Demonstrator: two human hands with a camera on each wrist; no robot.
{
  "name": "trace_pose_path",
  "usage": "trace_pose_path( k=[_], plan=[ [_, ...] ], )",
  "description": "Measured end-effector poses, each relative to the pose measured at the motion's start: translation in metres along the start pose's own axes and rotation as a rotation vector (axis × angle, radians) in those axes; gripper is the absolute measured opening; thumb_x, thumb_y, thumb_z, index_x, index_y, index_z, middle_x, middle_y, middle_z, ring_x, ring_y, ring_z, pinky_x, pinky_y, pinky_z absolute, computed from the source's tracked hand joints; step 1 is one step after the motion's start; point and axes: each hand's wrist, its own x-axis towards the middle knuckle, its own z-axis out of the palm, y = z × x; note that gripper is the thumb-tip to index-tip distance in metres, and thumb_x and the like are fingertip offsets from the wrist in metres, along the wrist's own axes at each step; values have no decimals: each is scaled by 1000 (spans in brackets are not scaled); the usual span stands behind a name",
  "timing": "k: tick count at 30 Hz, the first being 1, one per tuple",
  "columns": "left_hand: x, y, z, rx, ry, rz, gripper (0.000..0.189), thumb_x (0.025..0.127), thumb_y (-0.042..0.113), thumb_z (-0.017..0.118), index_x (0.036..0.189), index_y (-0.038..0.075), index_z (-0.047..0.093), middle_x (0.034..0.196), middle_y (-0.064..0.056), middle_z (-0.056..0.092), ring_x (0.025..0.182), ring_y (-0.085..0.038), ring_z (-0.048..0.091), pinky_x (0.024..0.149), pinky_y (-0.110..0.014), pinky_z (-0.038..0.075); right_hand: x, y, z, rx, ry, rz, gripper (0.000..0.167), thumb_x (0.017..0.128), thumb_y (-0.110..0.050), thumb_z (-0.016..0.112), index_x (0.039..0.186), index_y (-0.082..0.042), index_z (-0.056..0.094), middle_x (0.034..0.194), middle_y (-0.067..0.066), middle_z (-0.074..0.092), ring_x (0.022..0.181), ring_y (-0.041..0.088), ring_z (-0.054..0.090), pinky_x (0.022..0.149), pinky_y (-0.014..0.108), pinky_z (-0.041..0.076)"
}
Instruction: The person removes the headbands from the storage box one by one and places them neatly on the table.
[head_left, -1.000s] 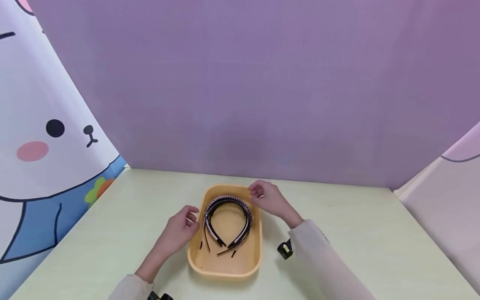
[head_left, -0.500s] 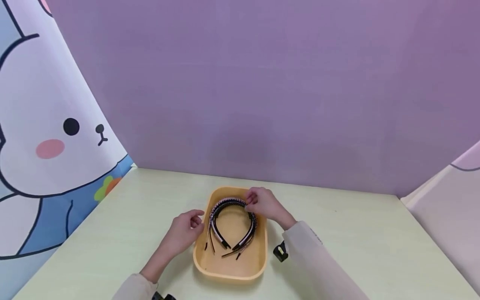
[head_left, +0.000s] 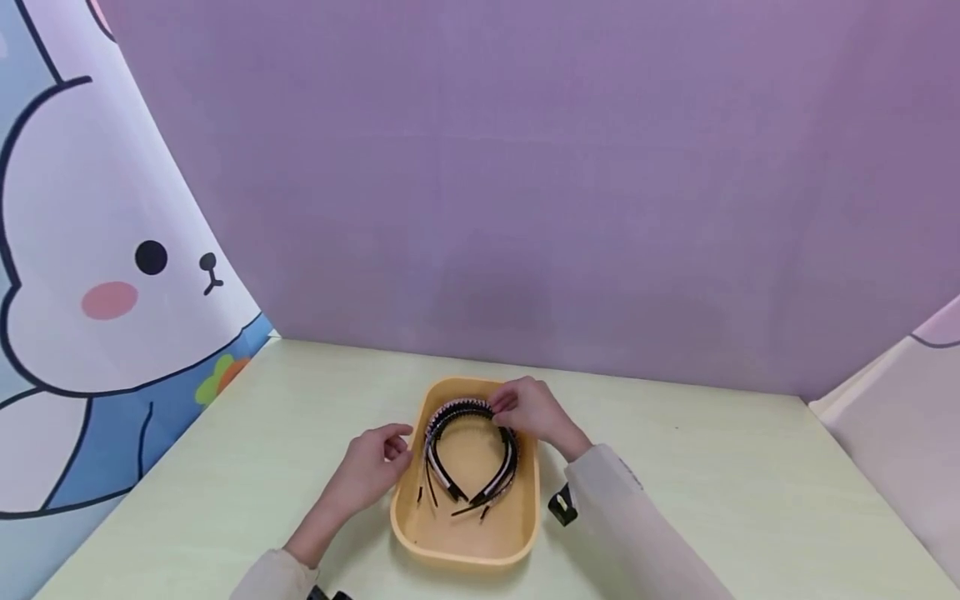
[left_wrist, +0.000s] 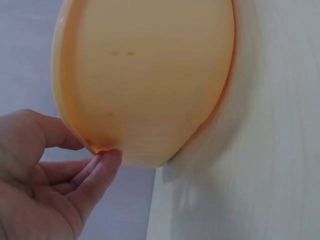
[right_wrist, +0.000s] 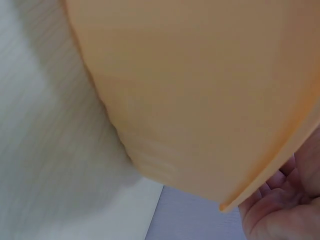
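Several headbands (head_left: pixel 459 407), black with pinkish parts, lie nested in an orange-yellow plastic tray (head_left: pixel 463 557) in the head view. My left hand (head_left: pixel 366 468) pinches the tray's left rim; the left wrist view has the thumb of that hand (left_wrist: pixel 45 180) on the outside of the tray wall (left_wrist: pixel 160 90). Reaching over the right side, my right hand (head_left: pixel 532 414) holds the upper right of the headband arch between thumb and fingers. In the right wrist view the tray wall (right_wrist: pixel 185 95) hides the fingertips of that hand (right_wrist: pixel 285 205).
The tray stands on a pale table (head_left: pixel 697 483). Behind it rises a purple backdrop (head_left: pixel 510 192), with a cartoon-printed cloth (head_left: pixel 60 350) on the left and a pale cloth (head_left: pixel 907 425) on the right. Dark straps (head_left: pixel 562 504) show by the wrists.
My right hand has moved inward from the tray's right rim to the headbands. The left hand stays at the left rim. The head view has shifted a little.
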Motion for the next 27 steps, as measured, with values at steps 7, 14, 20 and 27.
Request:
trace_pose_path(
  k=[7, 14, 20, 27],
  plan=[
    [-1, 1, -2, -10, -2, 20, 34, 84, 0, 61, 117, -9, 61, 77, -3, 61, 67, -10, 53, 53, -20, 42, -1, -4, -1, -34, 25, -7, 16, 77, 0, 72, 93, 1, 72, 86, 12, 72, 78, 19, 68, 66, 24, 54],
    [0, 1, -2, -8, 0, 12, 35, 84, 0, 60, 117, -9, 61, 76, -3, 61, 64, -10, 51, 52, -20, 42, -1, -7, 4, -132, 38, -13, 15, 75, 3, 73, 90, 1, 71, 84, 11, 72, 77, 20, 68, 64, 25, 54],
    [1, 1, 0, -7, -5, 0, 35, 84, 1, 60, 117, -9, 61, 75, -2, 60, 62, -9, 51, 50, -20, 41, -4, -5, 10, -154, 56, -10, 16, 71, 7, 74, 86, 0, 70, 81, 9, 71, 76, 21, 67, 65, 26, 55],
    [2, 0, 0, 8, 6, 4, 35, 83, 0, 60, 117, -9, 61, 75, -2, 60, 63, -10, 52, 52, -20, 42, -4, -7, 12, -114, 86, -3, 16, 69, 9, 73, 82, 1, 69, 77, 9, 70, 72, 18, 65, 63, 23, 53]
  ],
)
